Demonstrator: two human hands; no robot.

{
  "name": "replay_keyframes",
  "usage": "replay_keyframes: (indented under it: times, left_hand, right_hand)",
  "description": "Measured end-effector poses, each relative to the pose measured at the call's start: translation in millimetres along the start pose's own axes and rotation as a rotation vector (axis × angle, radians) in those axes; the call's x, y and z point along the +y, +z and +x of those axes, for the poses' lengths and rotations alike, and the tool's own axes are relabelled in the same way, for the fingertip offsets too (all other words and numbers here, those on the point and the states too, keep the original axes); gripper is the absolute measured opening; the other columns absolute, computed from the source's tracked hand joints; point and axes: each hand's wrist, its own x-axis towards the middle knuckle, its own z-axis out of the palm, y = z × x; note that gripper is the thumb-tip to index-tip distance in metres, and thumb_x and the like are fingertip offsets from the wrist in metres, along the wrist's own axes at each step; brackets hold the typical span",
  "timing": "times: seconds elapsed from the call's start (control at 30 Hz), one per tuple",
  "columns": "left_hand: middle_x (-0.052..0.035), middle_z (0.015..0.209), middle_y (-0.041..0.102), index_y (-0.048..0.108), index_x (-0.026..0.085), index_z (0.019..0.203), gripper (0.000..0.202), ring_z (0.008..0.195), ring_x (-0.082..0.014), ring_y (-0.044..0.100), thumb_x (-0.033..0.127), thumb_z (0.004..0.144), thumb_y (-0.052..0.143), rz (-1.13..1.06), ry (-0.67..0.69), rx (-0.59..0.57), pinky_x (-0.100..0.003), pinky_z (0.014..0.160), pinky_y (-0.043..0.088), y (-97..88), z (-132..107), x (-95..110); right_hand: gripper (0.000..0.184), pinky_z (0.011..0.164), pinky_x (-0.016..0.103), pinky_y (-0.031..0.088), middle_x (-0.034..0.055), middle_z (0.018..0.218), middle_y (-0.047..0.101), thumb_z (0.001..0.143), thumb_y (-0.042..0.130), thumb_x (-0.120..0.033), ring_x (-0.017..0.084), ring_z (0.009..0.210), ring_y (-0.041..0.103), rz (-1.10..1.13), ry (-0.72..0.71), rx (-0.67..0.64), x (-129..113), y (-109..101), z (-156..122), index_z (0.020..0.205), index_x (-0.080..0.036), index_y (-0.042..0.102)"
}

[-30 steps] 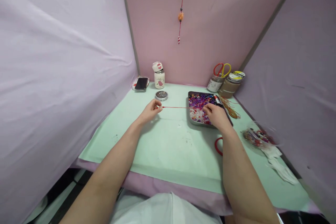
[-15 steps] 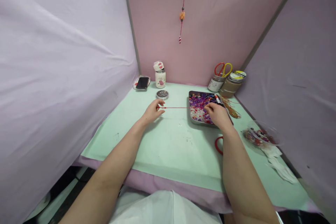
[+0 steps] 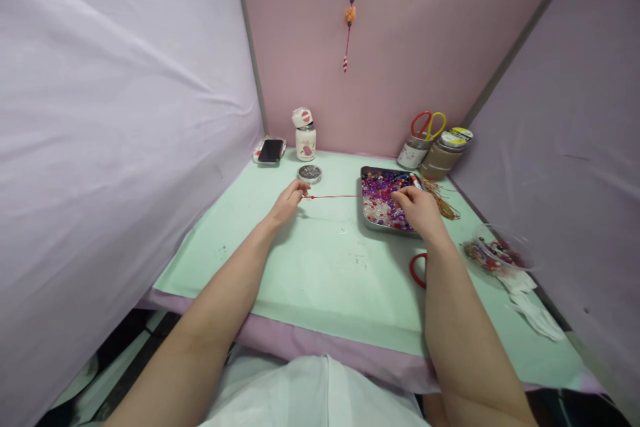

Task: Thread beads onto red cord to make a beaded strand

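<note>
My left hand [image 3: 289, 202] pinches one end of a thin red thread [image 3: 333, 197] that runs taut to the right over the green mat. My right hand [image 3: 419, 207] holds the other end, fingers pinched, above a metal tray [image 3: 364, 210] filled with purple, red and clear beads [image 3: 380, 193]. A small bead seems to sit on the thread close to my left fingers. A small round tin of dark beads [image 3: 309, 173] lies just behind my left hand.
At the back stand a white jar [image 3: 305, 141], a phone [image 3: 270, 150], a jar with scissors [image 3: 419, 141] and a spool [image 3: 444, 155]. A red ring [image 3: 417, 269] lies by my right forearm. A plastic bag of beads [image 3: 493, 257] and white gloves [image 3: 533, 310] sit at right. A beaded tassel [image 3: 350, 17] hangs on the pink wall.
The view has shifted slightly upward. Both hands have stayed pinched on the thread, the right one moving a little further over the tray.
</note>
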Motion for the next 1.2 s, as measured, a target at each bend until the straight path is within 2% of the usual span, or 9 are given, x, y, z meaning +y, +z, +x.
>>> replay_keyframes:
  times: [0.17,0.27,0.37,0.5,0.57,0.73,0.87,1.03,1.2]
  left_hand:
    - [-0.0014,0.078,0.055,0.054,0.017,0.091,0.025,0.057,-0.0101,0.037,0.020,0.072,0.038,-0.209,-0.082,0.019,-0.024,0.056,0.034,-1.8,6.7,-6.3]
    - [-0.0015,0.074,0.055,0.054,0.016,0.089,0.025,0.055,-0.0100,0.038,0.018,0.071,0.037,-0.241,-0.090,0.019,-0.024,0.055,0.033,-2.6,8.0,-6.4]
    - [-0.0023,0.070,0.057,0.056,0.017,0.084,0.023,0.061,-0.0128,0.045,0.019,0.072,0.037,-0.091,-0.093,-0.023,-0.025,0.057,0.035,-4.6,5.6,-6.1]
    - [-0.0036,0.071,0.062,0.062,0.019,0.080,0.023,0.067,-0.0169,0.052,0.022,0.074,0.040,0.215,-0.125,-0.188,-0.028,0.064,0.039,-10.9,0.4,-8.4]
    - [-0.0039,0.073,0.065,0.064,0.020,0.080,0.023,0.070,-0.0187,0.055,0.024,0.075,0.042,0.339,-0.139,-0.199,-0.029,0.067,0.040,-14.9,-1.4,-8.6]
    - [-0.0052,0.082,0.069,0.065,0.020,0.079,0.024,0.079,-0.0205,0.057,0.024,0.078,0.042,0.483,-0.026,-0.021,-0.032,0.080,0.039,-15.7,-1.1,-1.6]
    - [-0.0054,0.086,0.068,0.065,0.018,0.081,0.022,0.077,-0.0180,0.056,0.026,0.079,0.044,0.341,0.058,0.114,-0.030,0.074,0.041,2.9,-2.1,8.4]
    - [-0.0059,0.091,0.068,0.066,0.017,0.090,0.027,0.074,-0.0141,0.054,0.036,0.080,0.051,-0.065,0.031,-0.103,-0.027,0.071,0.042,34.3,-13.9,27.7]
    - [-0.0051,0.081,0.066,0.067,0.015,0.086,0.036,0.056,-0.0089,0.040,0.045,0.082,0.048,-0.201,-0.028,-0.320,-0.025,0.055,0.036,46.9,-24.4,41.1]
  right_hand:
    - [0.025,0.051,0.024,0.034,-0.0003,0.062,0.054,0.079,0.047,-0.043,0.011,0.053,0.041,0.382,0.072,-0.057,-3.4,2.9,-0.7,0.068,-0.020,0.050]
    - [0.027,0.050,0.023,0.034,-0.0016,0.062,0.051,0.080,0.047,-0.043,0.010,0.052,0.040,0.414,0.066,-0.035,-4.8,4.9,-1.3,0.067,-0.020,0.048]
    - [0.027,0.050,0.023,0.032,-0.0022,0.062,0.051,0.080,0.048,-0.043,0.010,0.052,0.040,0.344,0.025,-0.071,-8.0,6.9,-3.6,0.068,-0.020,0.050]
    - [0.026,0.051,0.024,0.031,-0.0029,0.058,0.050,0.079,0.050,-0.042,0.010,0.051,0.039,0.219,-0.033,-0.155,-13.7,11.4,-7.5,0.067,-0.019,0.054]
    - [0.027,0.050,0.024,0.030,-0.0030,0.056,0.049,0.079,0.050,-0.042,0.011,0.050,0.039,0.189,-0.059,-0.165,-15.7,14.2,-8.7,0.067,-0.019,0.055]
    - [0.026,0.053,0.024,0.033,-0.0014,0.059,0.053,0.080,0.049,-0.040,0.011,0.053,0.042,0.229,-0.101,-0.199,-23.9,18.1,-12.3,0.067,-0.019,0.055]
    - [0.025,0.055,0.024,0.033,-0.0022,0.062,0.052,0.081,0.049,-0.039,0.010,0.055,0.042,0.355,-0.147,-0.326,-37.1,18.0,-19.6,0.068,-0.019,0.053]
    - [0.028,0.051,0.023,0.028,-0.0039,0.061,0.048,0.083,0.048,-0.043,0.008,0.052,0.035,0.476,-0.161,-0.479,-49.2,21.9,-28.8,0.070,-0.019,0.052]
    - [0.026,0.051,0.022,0.028,-0.0031,0.062,0.049,0.082,0.050,-0.041,0.008,0.054,0.037,0.452,-0.180,-0.536,-50.0,26.9,-30.9,0.072,-0.018,0.056]
